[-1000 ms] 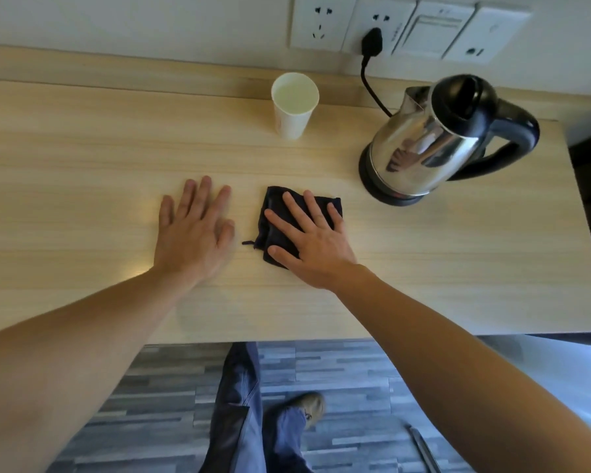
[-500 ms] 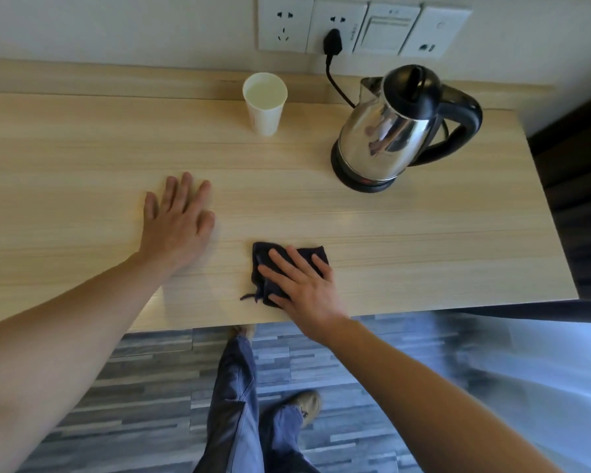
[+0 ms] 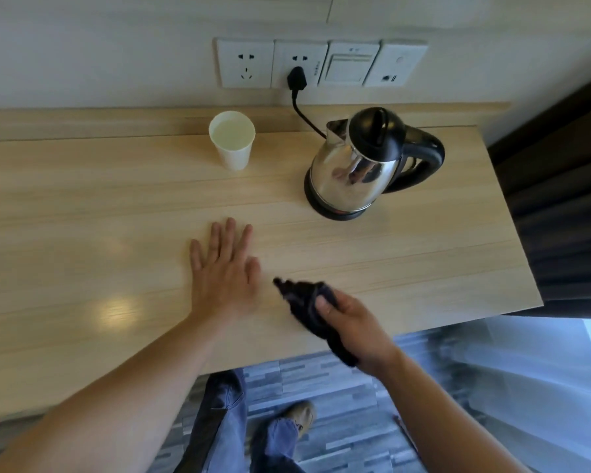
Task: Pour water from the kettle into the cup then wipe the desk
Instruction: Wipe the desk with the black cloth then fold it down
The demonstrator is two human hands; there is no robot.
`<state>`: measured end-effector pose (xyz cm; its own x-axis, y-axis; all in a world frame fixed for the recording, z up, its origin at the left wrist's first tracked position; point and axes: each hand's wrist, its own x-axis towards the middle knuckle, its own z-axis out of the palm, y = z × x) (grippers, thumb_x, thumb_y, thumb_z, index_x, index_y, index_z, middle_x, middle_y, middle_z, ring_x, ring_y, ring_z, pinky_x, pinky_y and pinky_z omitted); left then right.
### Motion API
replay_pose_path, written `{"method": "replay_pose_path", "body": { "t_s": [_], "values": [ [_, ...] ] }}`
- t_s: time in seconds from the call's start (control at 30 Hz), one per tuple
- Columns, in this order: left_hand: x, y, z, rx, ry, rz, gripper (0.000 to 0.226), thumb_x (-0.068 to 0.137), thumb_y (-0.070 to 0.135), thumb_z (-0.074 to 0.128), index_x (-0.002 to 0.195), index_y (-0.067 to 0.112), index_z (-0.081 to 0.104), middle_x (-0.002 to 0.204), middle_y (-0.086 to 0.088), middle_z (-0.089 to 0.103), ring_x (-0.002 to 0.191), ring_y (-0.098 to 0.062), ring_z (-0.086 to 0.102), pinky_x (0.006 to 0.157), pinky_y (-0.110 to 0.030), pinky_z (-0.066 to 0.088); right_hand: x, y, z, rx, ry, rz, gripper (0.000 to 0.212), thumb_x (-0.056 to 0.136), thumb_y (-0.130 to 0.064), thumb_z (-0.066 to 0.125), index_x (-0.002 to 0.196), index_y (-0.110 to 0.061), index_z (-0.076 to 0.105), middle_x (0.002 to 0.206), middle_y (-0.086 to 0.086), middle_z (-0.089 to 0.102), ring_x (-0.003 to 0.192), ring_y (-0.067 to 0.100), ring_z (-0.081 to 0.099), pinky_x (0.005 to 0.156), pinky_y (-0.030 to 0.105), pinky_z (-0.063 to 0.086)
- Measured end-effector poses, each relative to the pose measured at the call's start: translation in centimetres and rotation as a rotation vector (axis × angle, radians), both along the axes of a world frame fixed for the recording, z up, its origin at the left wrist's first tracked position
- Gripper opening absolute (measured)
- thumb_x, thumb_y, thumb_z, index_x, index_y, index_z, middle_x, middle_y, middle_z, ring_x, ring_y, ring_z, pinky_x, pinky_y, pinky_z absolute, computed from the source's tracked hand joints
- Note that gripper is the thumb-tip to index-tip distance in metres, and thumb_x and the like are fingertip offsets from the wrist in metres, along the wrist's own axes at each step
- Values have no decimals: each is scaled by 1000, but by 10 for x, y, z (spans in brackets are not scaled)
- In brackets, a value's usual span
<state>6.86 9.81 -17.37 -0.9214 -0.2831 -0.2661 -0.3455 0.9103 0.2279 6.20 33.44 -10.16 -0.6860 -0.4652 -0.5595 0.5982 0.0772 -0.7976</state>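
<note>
A: Quick rundown, pls. Where's everything rel. to the kettle?

B: Kettle [image 3: 359,165] sits upright on its black base, far-right part of the desk [image 3: 82,206]. Steel body, black lid & handle, handle facing right. Cord runs from behind it up to a plug [image 3: 297,78] in the wall sockets, just above and left of the kettle.

A: Cup?

B: White paper cup [image 3: 232,141] stands upright to the left of the kettle, well apart from it, near the desk's back ledge. Liquid visible inside, fairly full.

A: Hands?

B: Left hand [image 3: 224,268] is nearer the camera than the kettle and to its left, palm flat on the desk, fingers spread & pointing away from the person. Right hand [image 3: 355,331] is nearer still, below the kettle in frame, over the desk's front edge. It's curled closed round a dark cloth [image 3: 304,302], thumb on top.

A: Cloth on the desk or lifted?

B: Bunched up in the grip; one end sticks out toward the left hand, other end hangs down past the palm. Looks raised off the surface, but it's motion-blurred, so can't tell if any part touches wood.

A: Anything else?

B: Person's jeans & a shoe [image 3: 299,413] on grey plank floor under the desk edge. Dark curtain to the right of the kettle, past the desk end.
</note>
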Motion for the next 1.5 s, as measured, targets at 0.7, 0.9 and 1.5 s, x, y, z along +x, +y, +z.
{"method": "replay_pose_path", "body": {
  "t_s": [0.7,0.9,1.5],
  "values": [
    [0,1,-4,-55,-5,-18,61,106,48,16,164,34,6,175,1,-7,161,-22,-12,129,-60,2,-120,-84,-64,991,1101,761,66,102,-71,23,163,-48,9,175,-8,-6,160,19,-13,129,46,-2],
    [1,2,-1,-69,3,-12,63,105,51,12,164,35,0,175,0,-7,161,-22,-11,129,-59,3,-82,-40,-64,1012,1058,744,65,102,-71,21,162,-51,5,175,-9,-9,160,19,-15,129,45,-5],
    [-2,5,6,-32,-66,-3,64,104,49,14,165,36,-3,175,2,-12,161,-23,-14,129,-58,-5,52,59,-72,837,1068,428,47,101,-31,61,147,-37,55,164,-9,41,155,12,29,120,38,20]
  ]
}}
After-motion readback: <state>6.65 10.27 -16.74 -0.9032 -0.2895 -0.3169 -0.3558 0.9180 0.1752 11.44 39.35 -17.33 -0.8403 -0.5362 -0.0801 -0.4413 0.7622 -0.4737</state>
